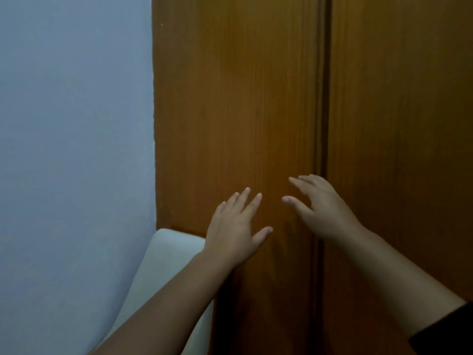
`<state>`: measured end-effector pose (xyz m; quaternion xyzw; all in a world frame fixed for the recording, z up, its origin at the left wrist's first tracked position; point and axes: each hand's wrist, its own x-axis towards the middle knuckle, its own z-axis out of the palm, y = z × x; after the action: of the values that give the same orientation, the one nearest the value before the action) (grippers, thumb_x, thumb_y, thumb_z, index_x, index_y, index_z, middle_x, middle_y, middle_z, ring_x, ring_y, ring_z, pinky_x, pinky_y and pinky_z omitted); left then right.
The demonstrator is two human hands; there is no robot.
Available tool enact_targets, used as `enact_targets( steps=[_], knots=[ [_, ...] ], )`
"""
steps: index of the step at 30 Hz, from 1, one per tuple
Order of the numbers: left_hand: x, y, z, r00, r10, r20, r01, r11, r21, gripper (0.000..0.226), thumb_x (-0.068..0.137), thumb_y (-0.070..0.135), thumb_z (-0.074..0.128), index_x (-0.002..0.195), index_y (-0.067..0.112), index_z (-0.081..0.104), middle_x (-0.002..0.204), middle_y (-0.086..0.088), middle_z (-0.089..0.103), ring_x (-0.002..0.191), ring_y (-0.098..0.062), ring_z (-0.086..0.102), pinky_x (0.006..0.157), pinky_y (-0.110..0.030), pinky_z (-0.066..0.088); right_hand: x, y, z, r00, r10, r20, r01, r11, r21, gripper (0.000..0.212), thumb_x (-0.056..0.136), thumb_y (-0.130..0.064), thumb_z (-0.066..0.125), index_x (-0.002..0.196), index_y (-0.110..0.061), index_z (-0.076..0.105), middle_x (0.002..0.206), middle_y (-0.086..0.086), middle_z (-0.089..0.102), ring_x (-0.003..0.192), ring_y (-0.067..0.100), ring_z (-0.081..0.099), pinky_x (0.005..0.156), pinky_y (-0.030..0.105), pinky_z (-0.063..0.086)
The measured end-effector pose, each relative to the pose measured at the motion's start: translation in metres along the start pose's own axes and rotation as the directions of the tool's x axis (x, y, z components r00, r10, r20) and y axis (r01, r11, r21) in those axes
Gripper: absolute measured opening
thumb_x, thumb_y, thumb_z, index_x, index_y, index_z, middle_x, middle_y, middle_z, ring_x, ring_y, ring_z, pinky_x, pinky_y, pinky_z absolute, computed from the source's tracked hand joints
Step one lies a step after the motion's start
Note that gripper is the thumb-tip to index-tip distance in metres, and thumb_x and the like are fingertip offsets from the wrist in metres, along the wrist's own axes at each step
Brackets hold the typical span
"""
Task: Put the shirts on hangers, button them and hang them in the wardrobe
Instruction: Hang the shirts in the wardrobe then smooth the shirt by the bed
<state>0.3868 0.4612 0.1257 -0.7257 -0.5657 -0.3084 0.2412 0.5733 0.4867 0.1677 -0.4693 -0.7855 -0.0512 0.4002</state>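
- The left hand was spread flat, fingers straight and splayed, against or just before the left door of the brown wooden wardrobe; contact could not be told.
- The right hand reached beside it, fingers loosely extended and holding nothing, near the dark vertical seam where the two closed doors met.
- A white rounded object sat low beside the wardrobe's left edge.
- A pale blue wall ran left of that edge.

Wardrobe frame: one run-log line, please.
wardrobe doors: closed | left hand: open, empty | right hand: open, empty, near door seam | shirts, hangers: not in view
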Motion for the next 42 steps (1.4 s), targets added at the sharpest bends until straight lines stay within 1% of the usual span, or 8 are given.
enact_targets(
  steps=[5, 10, 17, 21, 27, 32, 38, 42],
  knots=[
    [0.088, 0.005, 0.024, 0.964, 0.171, -0.204, -0.195, 0.975, -0.106, 0.073, 0.09, 0.066, 0.037, 0.151, 0.034, 0.013, 0.161, 0.004, 0.005, 0.145, -0.009, -0.001, 0.116, -0.032, 0.007, 0.056, 0.03, -0.037, 0.983, -0.137, -0.126, 0.123, 0.986, -0.112, 0.058, 0.091, -0.049, 0.042, 0.145, -0.033, 0.029, 0.153, -0.006, 0.026, 0.143, 0.011, 0.012, 0.112, 0.04, 0.024],
    [0.159, 0.014, 0.01, 0.946, 0.159, -0.282, -0.218, 0.957, -0.192, 0.075, 0.088, 0.069, 0.032, 0.151, 0.031, 0.015, 0.16, 0.005, 0.001, 0.147, -0.011, -0.003, 0.113, -0.028, 0.002, 0.113, 0.035, -0.088, 0.966, -0.143, -0.217, 0.113, 0.983, -0.145, 0.059, 0.089, -0.051, 0.041, 0.144, -0.03, 0.033, 0.149, -0.005, 0.033, 0.14, 0.01, 0.019, 0.111, 0.036, 0.028],
    [0.223, 0.02, -0.051, 0.965, 0.185, -0.183, -0.229, 0.939, -0.258, 0.079, 0.081, 0.077, 0.018, 0.145, 0.04, -0.01, 0.156, 0.01, -0.019, 0.145, -0.009, -0.017, 0.115, -0.029, -0.001, 0.173, -0.002, -0.152, 0.983, -0.103, -0.15, 0.052, 0.949, -0.312, 0.056, 0.093, -0.048, 0.041, 0.144, -0.028, 0.032, 0.148, -0.006, 0.036, 0.142, 0.011, 0.017, 0.106, 0.024, 0.011],
    [0.241, 0.009, -0.078, 0.976, 0.194, -0.1, -0.213, 0.949, -0.233, 0.083, 0.087, 0.073, 0.031, 0.147, 0.037, -0.015, 0.156, 0.006, -0.026, 0.144, -0.012, -0.023, 0.117, -0.031, -0.002, 0.197, -0.027, -0.169, 0.994, -0.063, -0.089, 0.03, 0.944, -0.329, 0.052, 0.095, -0.046, 0.042, 0.143, -0.028, 0.034, 0.148, -0.006, 0.037, 0.142, 0.01, 0.018, 0.109, 0.025, 0.012],
    [0.27, 0.008, -0.096, 0.976, 0.209, -0.057, -0.216, 0.953, -0.211, 0.089, 0.087, 0.072, 0.035, 0.148, 0.032, -0.016, 0.156, 0.001, -0.029, 0.142, -0.016, -0.028, 0.117, -0.035, -0.006, 0.218, -0.037, -0.18, 0.998, -0.009, -0.054, -0.009, 0.945, -0.327, 0.049, 0.096, -0.043, 0.042, 0.142, -0.028, 0.036, 0.147, -0.005, 0.039, 0.141, 0.01, 0.018, 0.112, 0.027, 0.013],
    [0.291, 0.024, -0.101, 0.984, 0.171, -0.054, -0.179, 0.961, -0.213, 0.097, 0.086, 0.072, 0.038, 0.145, 0.026, -0.023, 0.153, -0.002, -0.034, 0.14, -0.019, -0.033, 0.118, -0.037, -0.009, 0.243, -0.034, -0.191, 0.994, -0.089, -0.069, 0.05, 0.899, -0.436, 0.048, 0.097, -0.043, 0.042, 0.142, -0.027, 0.037, 0.142, -0.004, 0.046, 0.14, 0.013, 0.024, 0.114, 0.029, 0.01],
    [0.315, 0.031, -0.095, 0.986, 0.153, -0.06, -0.162, 0.969, -0.189, 0.1, 0.084, 0.076, 0.034, 0.148, 0.022, -0.021, 0.152, -0.003, -0.035, 0.14, -0.021, -0.034, 0.119, -0.039, -0.01, 0.272, -0.023, -0.208, 0.974, -0.225, 0.023, 0.191, 0.764, -0.616, 0.05, 0.098, -0.046, 0.035, 0.144, -0.028, 0.033, 0.141, 0.0, 0.048, 0.141, 0.016, 0.025, 0.115, 0.031, 0.003],
    [0.324, 0.037, -0.08, 0.986, 0.144, -0.089, -0.158, 0.969, -0.187, 0.105, 0.076, 0.085, 0.022, 0.146, 0.023, -0.027, 0.149, -0.002, -0.041, 0.137, -0.02, -0.038, 0.116, -0.038, -0.017, 0.285, -0.017, -0.214, 0.941, -0.313, 0.129, 0.312, 0.652, -0.692, 0.051, 0.099, -0.047, 0.03, 0.145, -0.025, 0.03, 0.122, 0.001, 0.062, 0.13, 0.015, 0.042, 0.116, 0.032, 0.0]
  ],
)
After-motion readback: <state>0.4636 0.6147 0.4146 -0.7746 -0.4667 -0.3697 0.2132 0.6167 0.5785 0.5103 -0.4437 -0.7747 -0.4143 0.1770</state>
